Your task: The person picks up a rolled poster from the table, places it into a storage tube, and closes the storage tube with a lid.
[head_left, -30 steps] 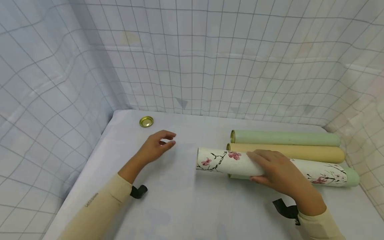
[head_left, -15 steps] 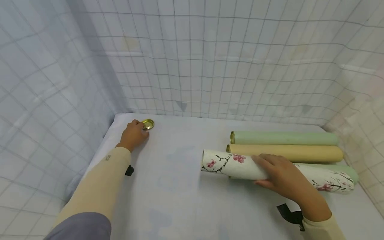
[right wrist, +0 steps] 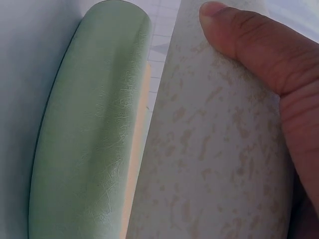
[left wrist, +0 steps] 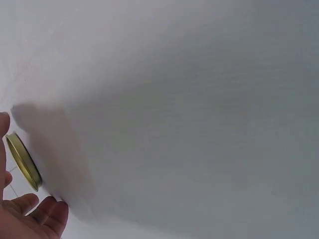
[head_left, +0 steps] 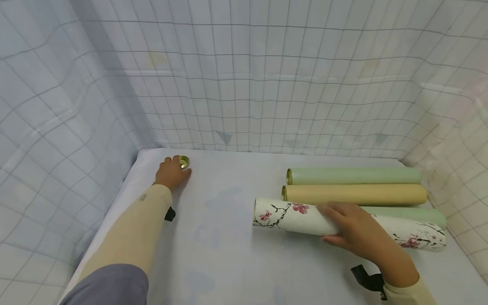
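Note:
My left hand [head_left: 171, 173] reaches to the far left of the table, its fingers over the left part of a round gold metal lid [head_left: 184, 162]. In the left wrist view the lid [left wrist: 24, 162] sits between the fingers, with a gap between its rim and the lower fingertips [left wrist: 55, 216]. My right hand [head_left: 356, 228] grips a white floral tube [head_left: 289, 216] around its middle from above. Its thumb [right wrist: 249, 40] lies along the tube in the right wrist view, where the paper shows brown specks. The tube's underside is hidden in the head view.
Behind the floral tube lie a green tube [head_left: 354, 176] and a yellow tube [head_left: 358, 194], both with gold-rimmed left ends. Another green tube [head_left: 411, 214] is partly covered by the floral one. Grid-patterned cloth [head_left: 236, 84] walls the table [head_left: 213, 262] at the back and sides.
My left hand has gone from mid-table to the far-left lid. The floral tube, gripped throughout by my right hand, has shifted slightly right and toward me relative to the other tubes.

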Demonstrator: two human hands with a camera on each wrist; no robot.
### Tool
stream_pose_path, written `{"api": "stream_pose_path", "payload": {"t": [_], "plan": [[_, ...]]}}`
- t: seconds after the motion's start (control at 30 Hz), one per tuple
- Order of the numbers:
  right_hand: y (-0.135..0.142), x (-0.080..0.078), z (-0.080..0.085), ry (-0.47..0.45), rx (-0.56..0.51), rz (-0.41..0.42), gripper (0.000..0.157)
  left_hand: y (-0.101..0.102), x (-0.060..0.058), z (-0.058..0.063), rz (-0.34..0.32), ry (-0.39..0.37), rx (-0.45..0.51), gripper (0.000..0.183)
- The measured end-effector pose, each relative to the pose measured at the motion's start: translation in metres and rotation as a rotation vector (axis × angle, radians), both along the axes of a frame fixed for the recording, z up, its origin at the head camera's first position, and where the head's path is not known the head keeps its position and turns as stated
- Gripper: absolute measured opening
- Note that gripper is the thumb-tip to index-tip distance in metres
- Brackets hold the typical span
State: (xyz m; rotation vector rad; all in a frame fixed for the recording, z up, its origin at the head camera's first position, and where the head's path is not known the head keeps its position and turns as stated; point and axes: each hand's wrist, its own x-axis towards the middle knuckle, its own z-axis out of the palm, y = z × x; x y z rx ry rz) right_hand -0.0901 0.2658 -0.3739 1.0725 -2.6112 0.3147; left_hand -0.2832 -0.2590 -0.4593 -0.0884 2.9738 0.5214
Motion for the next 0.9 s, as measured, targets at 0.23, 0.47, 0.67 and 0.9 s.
{"api": "stream_pose_path", "payload": {"t": [0.23,0.47,0.67,0.9], "plan": [[-0.002,-0.002,-0.005,-0.025,0.021,-0.006,0.081,0.012,0.009,0.017,0.004,-0.034,-0.010,0.061],[0.000,-0.003,-0.007,-0.019,0.047,-0.021,0.079,0.008,0.004,0.004,-0.035,0.026,-0.035,0.055],[-0.001,-0.003,-0.008,-0.018,0.024,-0.007,0.079,0.004,0.002,0.000,-0.021,0.084,-0.034,0.059],[-0.002,-0.004,-0.006,-0.031,0.040,-0.021,0.079,0.010,0.003,0.009,-0.069,-0.045,-0.067,0.059]]}}
